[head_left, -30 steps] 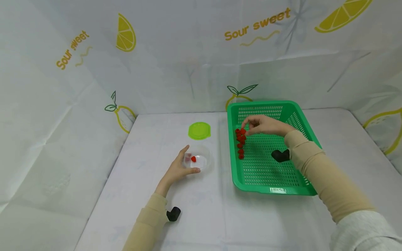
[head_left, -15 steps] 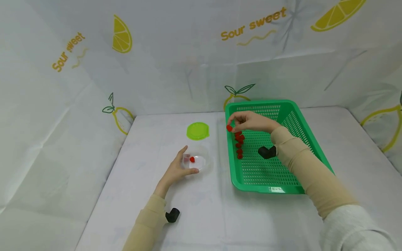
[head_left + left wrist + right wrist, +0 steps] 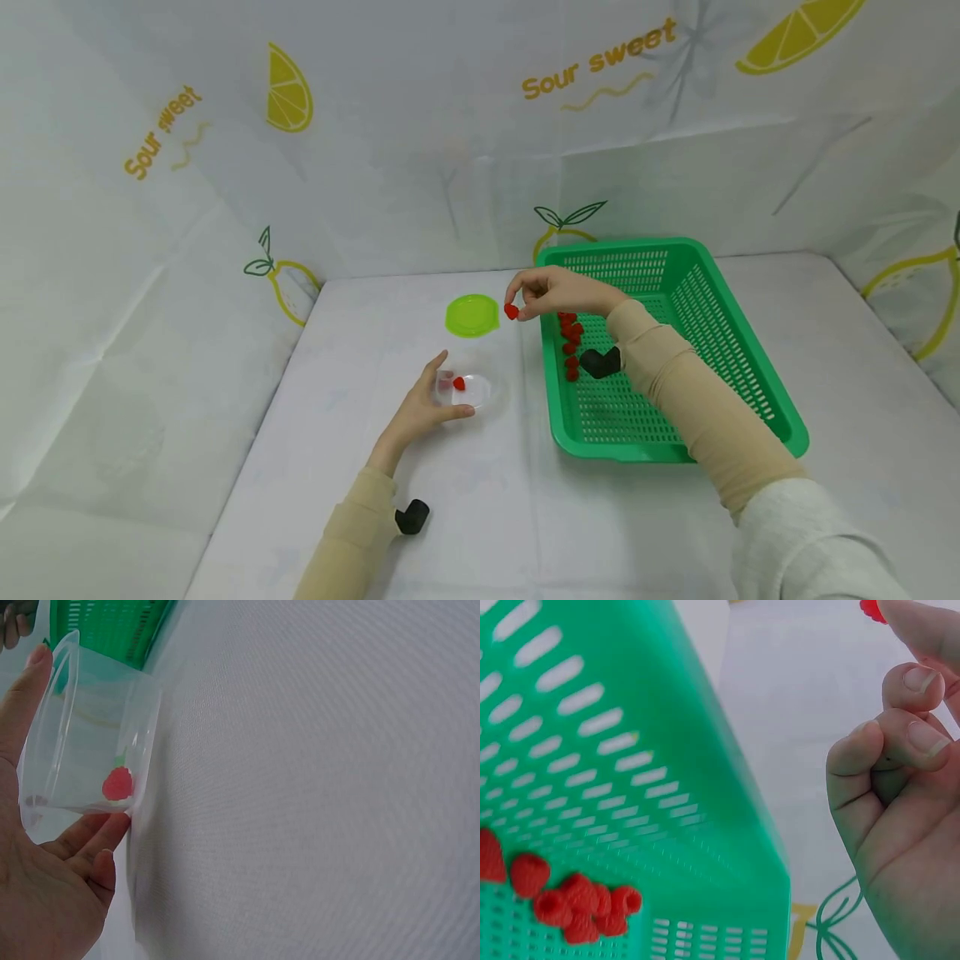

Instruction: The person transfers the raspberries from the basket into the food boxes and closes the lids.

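Observation:
My right hand (image 3: 564,292) pinches a red raspberry (image 3: 511,311) between thumb and forefinger, in the air just left of the green basket (image 3: 553,408). In the right wrist view only an edge of that raspberry (image 3: 872,610) shows at the top, with the other fingers curled below. My left hand (image 3: 418,410) holds a clear plastic tub (image 3: 480,392), its thumb at the rim and its fingers at the side. One raspberry (image 3: 118,784) lies on the bottom of the tub. More raspberries (image 3: 571,333) lie along the basket's left side, several of them clustered.
A lime-green lid (image 3: 472,316) lies flat on the white tablecloth (image 3: 480,517) behind the tub. The basket's raised wall (image 3: 727,772) stands between its raspberries and my right hand. A white sheet (image 3: 420,192) with lemon prints rises behind the table.
My right hand has lifted a raspberry from the basket and carried it left, past the basket's rim toward the lid and tub. My left hand and the tub have stayed in place.

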`<state>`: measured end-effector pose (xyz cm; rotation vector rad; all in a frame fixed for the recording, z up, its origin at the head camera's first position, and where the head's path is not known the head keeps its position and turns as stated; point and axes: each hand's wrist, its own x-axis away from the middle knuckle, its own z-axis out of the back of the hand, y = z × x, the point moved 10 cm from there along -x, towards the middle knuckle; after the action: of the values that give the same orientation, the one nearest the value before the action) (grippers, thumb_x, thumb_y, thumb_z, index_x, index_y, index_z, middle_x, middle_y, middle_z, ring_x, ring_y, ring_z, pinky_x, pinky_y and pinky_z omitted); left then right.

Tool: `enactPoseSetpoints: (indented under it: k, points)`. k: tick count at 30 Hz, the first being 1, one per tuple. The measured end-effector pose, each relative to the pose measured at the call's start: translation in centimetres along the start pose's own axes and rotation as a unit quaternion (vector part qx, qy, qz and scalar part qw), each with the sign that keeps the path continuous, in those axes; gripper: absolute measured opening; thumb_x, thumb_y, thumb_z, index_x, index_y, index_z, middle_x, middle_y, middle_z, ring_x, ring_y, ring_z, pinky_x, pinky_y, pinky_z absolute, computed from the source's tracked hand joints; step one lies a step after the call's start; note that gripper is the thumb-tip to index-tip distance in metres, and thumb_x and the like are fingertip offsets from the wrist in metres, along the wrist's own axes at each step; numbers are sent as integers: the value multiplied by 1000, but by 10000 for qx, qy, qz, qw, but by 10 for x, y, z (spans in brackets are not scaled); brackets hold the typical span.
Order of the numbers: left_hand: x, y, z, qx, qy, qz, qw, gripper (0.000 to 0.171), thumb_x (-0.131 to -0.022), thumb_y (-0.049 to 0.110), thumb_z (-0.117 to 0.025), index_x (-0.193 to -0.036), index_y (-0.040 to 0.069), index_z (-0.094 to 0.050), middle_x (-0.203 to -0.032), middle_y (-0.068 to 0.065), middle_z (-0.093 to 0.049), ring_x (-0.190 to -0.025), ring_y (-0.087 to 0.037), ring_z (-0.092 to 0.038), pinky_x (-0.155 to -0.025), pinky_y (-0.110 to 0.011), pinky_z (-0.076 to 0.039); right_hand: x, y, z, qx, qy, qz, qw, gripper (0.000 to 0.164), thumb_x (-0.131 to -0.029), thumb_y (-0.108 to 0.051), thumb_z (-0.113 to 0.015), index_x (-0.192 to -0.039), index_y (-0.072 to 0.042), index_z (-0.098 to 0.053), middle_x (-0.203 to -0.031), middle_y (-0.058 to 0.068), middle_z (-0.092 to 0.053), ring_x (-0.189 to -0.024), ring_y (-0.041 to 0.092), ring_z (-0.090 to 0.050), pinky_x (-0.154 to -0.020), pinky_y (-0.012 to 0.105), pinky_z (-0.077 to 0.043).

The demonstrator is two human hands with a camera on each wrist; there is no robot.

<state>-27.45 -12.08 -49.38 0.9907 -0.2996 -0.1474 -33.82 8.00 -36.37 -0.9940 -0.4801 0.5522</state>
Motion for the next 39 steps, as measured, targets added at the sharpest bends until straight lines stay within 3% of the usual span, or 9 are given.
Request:
enactPoseSetpoints:
  k: [5,11,20,32,39]
  points:
    - [0,0,-1,-14,-38,18,10000,108,-63,46,-82,-148,31,-18,-141,-4,-45,-140,-30,-29,-111,-60,-22,-13,-8,-9,-29,-101,77,9999,22,-85,-18,-67,-106,-12,-61,-67,1,-45,-64,20,-40,-65,32,-40]
    - [1,-2,-1,106,-1,59,9999,106,-65,41,-83,-148,32,-18,-141,-4,-45,-140,-29,-28,-111,-61,-20,-30,-8,-22,193,-269,34,9994,21,-85,-17,-65,-105,-13,-61,-64,0,-45,-58,13,-37,-59,26,-37]
    - [4,-2,-1,87,-6,63,9999,104,-67,39,-82,-148,32,-17,-142,-4,-44,-140,-30,-27,-110,-62,-21,-50,-6,-40,519,-540,32,9972,18,-84,-13,-64,-102,-12,-62,-62,1,-45,-59,17,-40,-57,27,-37]
    - [1,-1,-1,127,-25,25,9999,105,-65,43,-83,-147,34,-19,-139,-2,-46,-137,-27,-32,-111,-60,-22,-64,-6,-62,765,-837,-52,9935,19,-82,-11,-64,-101,-11,-63,-65,-2,-46,-64,22,-43,-57,23,-37]
    - [1,0,-1,96,-31,38,9999,104,-65,44,-82,-147,34,-18,-139,-1,-46,-137,-27,-32,-110,-61,-23,-69,2,-73,890,-973,-260,9909,19,-81,-9,-63,-100,-12,-63,-66,-2,-48,-61,14,-41,-55,21,-35]
